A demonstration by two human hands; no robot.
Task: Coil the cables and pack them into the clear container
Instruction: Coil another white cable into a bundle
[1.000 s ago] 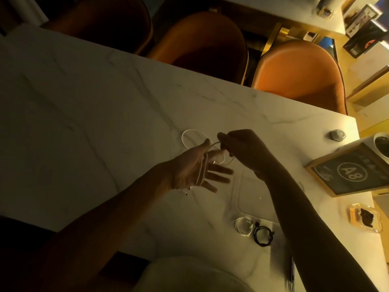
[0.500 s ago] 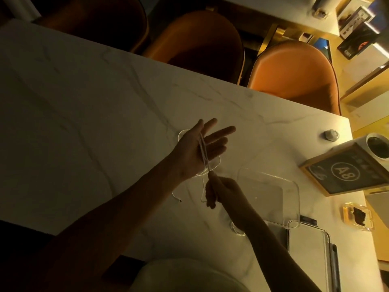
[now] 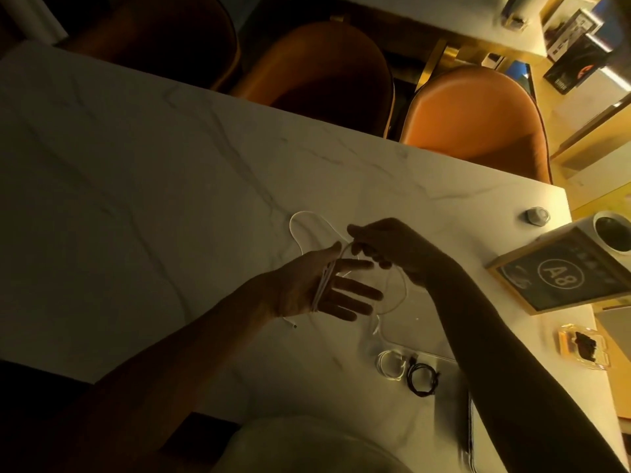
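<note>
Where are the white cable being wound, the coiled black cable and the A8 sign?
white cable point(image 3: 322, 285), head view, on the turns wrapped across the left palm.
coiled black cable point(image 3: 422, 379), head view, on the coil's left arc.
A8 sign point(image 3: 560, 275), head view, on the circled lettering.

A white marble-veined counter point(image 3: 143, 186) carries a clear container point(image 3: 426, 343), a white coil point(image 3: 389, 365) and a black coil point(image 3: 421, 378) side by side near it, a framed "A8" sign point(image 3: 560, 276), a small grey knob point(image 3: 536, 216), and an amber dish point(image 3: 584, 348) near the right edge.
</note>
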